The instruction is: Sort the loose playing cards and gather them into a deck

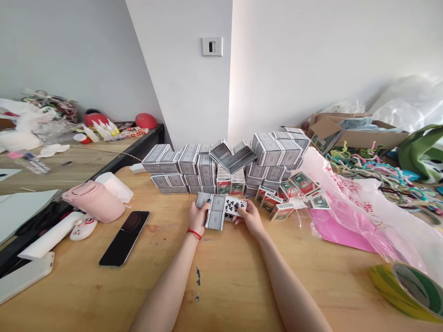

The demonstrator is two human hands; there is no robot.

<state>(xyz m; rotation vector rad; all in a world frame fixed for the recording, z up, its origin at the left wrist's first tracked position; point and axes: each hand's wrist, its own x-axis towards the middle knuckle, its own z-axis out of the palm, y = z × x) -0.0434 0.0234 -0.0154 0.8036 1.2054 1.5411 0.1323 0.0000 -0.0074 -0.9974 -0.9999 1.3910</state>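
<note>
Between my hands, just above the table, are several playing cards [216,213], some showing patterned grey backs and one a face with black clubs. My left hand [199,215] grips the grey-backed cards at their left side, thumb on top. With thumb above and fingers below, my right hand [249,216] pinches the clubs card [231,206] at its right end. Behind them stand stacked blocks made of grey-backed cards [199,168]. A V-shaped card piece [232,159] rests on top in the middle, over red and green card boxes [230,185]. More card boxes [279,205] lie right of my right hand.
On the left lie a black-screened phone [124,239], a pink cup [95,201] and a white power bank [26,276]. To the right are pink plastic bags [360,207], yellow-green tape [408,290], colourful fuzzy stems [374,168] and an open cardboard box [377,136].
</note>
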